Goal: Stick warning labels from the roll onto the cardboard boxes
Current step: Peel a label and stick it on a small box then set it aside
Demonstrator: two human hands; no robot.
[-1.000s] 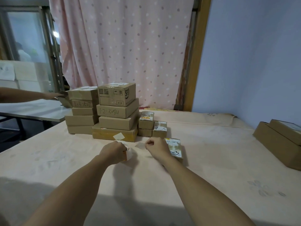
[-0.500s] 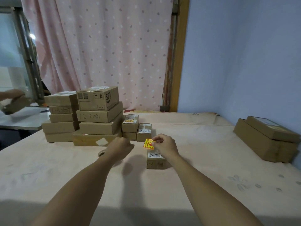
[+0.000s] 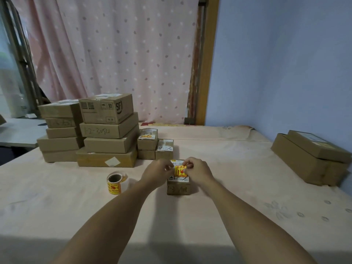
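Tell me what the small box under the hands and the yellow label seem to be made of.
Small box: likely matte brown cardboard, given its dull tan sides bearing handwriting. Yellow label: probably thin printed sticker paper; whether glossy, I cannot tell.

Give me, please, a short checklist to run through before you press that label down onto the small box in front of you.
1. Grip: left hand and right hand each pinch a side of the warning label. Ok.
2. Position: the label is over the top of the small box. Ok.
3. Label straight and free of creases: cannot tell, fingers hide its edges.
4. Box steady: it sits flat on the table. Ok.
5. Writing on the box's white paper kept uncovered: cannot tell.
6. Roll at hand for the next one: on the table, left of the box, apart from it. Ok.
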